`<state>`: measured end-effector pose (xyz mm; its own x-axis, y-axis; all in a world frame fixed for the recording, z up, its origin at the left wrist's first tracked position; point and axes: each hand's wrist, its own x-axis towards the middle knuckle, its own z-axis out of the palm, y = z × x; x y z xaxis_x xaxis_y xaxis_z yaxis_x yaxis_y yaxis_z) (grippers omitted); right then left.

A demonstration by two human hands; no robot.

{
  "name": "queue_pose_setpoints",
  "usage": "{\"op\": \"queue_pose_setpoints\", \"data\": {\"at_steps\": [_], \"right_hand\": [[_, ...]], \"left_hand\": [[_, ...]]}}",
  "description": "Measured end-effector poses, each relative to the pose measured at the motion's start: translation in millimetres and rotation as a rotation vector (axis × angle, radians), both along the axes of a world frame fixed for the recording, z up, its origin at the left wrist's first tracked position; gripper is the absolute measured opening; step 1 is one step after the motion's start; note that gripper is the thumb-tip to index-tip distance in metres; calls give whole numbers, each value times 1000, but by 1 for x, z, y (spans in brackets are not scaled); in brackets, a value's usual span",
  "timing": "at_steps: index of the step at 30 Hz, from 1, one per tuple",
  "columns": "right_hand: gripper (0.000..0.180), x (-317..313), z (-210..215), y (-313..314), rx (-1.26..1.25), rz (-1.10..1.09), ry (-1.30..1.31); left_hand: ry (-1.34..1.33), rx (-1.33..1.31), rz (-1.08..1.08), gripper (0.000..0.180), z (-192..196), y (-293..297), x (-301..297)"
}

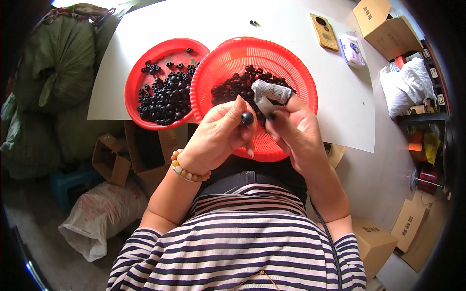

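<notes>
Pinched between the thumb and fingers of my left hand (224, 127) is a small round black cap (247, 118). Close beside it, my right hand (299, 131) has its thumb pressed toward a bent index finger, which wears a grey knit finger sleeve (273, 92) with a dark hem. A dark spot shows at the thumb tip; whether it is a held part cannot be made out. Both hands are over the near side of a red slotted basket (302, 63), which holds many small black parts (230, 89). A red round tray (134, 80) to its left holds more black caps (172, 92).
The white tabletop (155, 24) carries a gold phone (324, 32) and a tissue pack (352, 50) at the right. Two tiny black pieces (253, 23) lie at the far side. Cartons (388, 31), sacks (56, 63) and a white bag (99, 216) stand around the table.
</notes>
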<state>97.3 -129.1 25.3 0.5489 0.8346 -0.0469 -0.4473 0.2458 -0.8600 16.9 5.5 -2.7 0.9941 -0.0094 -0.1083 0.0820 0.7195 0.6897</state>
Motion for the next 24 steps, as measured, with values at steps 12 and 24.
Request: {"op": "queue_pose_setpoints", "data": {"at_steps": [12, 24], "right_hand": [[33, 5, -12, 1, -101, -171, -81], [31, 7, -15, -1, -169, -243, -163]], "left_hand": [[-70, 337, 394, 33, -2, 36, -5], [226, 1429, 960, 19, -42, 134, -34]]}}
